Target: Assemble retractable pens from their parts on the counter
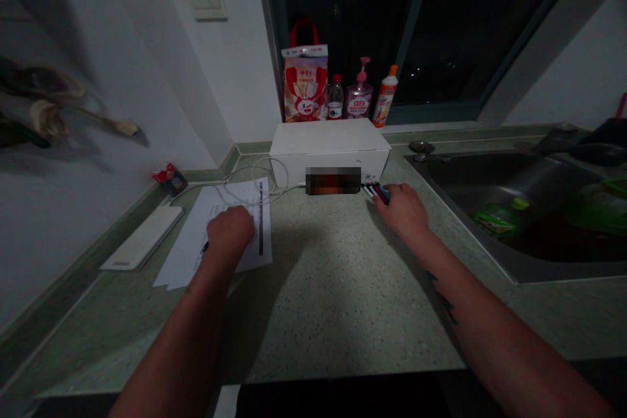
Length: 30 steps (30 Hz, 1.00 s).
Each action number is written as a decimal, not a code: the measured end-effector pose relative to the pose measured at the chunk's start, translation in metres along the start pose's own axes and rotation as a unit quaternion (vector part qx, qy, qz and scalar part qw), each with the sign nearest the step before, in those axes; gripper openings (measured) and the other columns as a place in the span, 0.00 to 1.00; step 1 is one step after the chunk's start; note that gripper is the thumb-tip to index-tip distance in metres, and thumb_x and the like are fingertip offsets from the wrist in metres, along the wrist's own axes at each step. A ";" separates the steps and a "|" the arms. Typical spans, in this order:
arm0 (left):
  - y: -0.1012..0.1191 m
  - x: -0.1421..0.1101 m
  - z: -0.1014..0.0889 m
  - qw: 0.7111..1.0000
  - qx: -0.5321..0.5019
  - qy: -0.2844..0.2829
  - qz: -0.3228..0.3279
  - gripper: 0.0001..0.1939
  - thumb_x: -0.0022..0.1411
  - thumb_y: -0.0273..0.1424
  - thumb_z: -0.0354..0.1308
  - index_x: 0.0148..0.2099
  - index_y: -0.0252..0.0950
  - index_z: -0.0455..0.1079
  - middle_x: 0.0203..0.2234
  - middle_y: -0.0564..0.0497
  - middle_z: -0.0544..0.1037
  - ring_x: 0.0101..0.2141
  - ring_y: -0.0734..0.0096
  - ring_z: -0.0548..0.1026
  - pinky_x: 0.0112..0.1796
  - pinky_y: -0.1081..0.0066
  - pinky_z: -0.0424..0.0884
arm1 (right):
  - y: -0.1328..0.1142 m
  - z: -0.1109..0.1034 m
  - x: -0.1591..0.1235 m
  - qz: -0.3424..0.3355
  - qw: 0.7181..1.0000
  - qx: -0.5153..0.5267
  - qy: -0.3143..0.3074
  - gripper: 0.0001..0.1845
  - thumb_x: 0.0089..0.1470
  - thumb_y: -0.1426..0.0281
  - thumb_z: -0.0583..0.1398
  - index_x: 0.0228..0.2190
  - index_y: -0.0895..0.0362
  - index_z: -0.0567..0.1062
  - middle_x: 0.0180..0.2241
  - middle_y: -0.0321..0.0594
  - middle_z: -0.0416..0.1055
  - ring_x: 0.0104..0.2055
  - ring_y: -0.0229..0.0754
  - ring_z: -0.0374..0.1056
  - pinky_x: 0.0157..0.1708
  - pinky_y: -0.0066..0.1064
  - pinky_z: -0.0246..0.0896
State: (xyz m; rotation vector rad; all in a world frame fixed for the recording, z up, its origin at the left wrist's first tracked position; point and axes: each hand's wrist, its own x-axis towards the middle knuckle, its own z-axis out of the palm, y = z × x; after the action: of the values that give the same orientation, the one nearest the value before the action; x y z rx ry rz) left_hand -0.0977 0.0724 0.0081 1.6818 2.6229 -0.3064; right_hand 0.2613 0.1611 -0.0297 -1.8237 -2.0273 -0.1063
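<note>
My left hand is closed over the printed sheets of paper on the left of the counter. A slim dark pen sticks out from under its left side; the rest of it is hidden by the hand. At the right, my right hand has its thumb and fingers around several pens with white, red, teal and black parts. Just left of these pens, a pixelated dark device leans against the front of a white box. A white cable runs to the device.
A white flat power bank-like slab and a small red carton lie near the left wall. Behind the box stand a red bag, a small bottle, a pink pump bottle and an orange-capped bottle. A steel sink is at right.
</note>
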 end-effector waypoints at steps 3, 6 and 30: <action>0.008 -0.001 0.003 0.999 0.010 0.004 0.046 0.18 0.66 0.26 0.48 0.50 0.28 0.77 0.46 0.30 0.81 0.48 0.47 0.80 0.43 0.60 0.75 | -0.008 -0.003 -0.004 -0.031 0.999 0.025 0.017 0.20 0.63 0.62 0.57 0.47 0.64 0.79 0.42 0.58 0.75 0.45 0.58 0.70 0.47 0.45 0.65; 0.022 -0.007 0.005 0.994 0.013 0.032 0.103 0.18 0.67 0.24 0.46 0.50 0.28 0.76 0.44 0.31 0.80 0.47 0.48 0.80 0.43 0.60 0.75 | -0.019 -0.004 -0.010 -0.072 0.994 0.075 0.026 0.18 0.63 0.65 0.57 0.47 0.62 0.80 0.43 0.56 0.76 0.46 0.57 0.70 0.48 0.45 0.65; 0.088 -0.042 0.028 0.836 -0.466 0.066 0.280 0.10 0.65 0.30 0.59 0.47 0.39 0.79 0.41 0.49 0.84 0.42 0.63 0.81 0.46 0.65 0.75 | -0.047 0.008 -0.026 -0.017 0.873 0.465 -0.148 0.16 0.61 0.56 0.58 0.33 0.55 0.76 0.24 0.36 0.73 0.25 0.39 0.66 0.27 0.30 0.58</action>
State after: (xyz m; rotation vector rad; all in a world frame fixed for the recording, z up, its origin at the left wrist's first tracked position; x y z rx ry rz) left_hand -0.0034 0.0652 -0.0282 1.8955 1.6420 0.9525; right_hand 0.2153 0.1329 -0.0357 -1.1991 -1.7755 1.0191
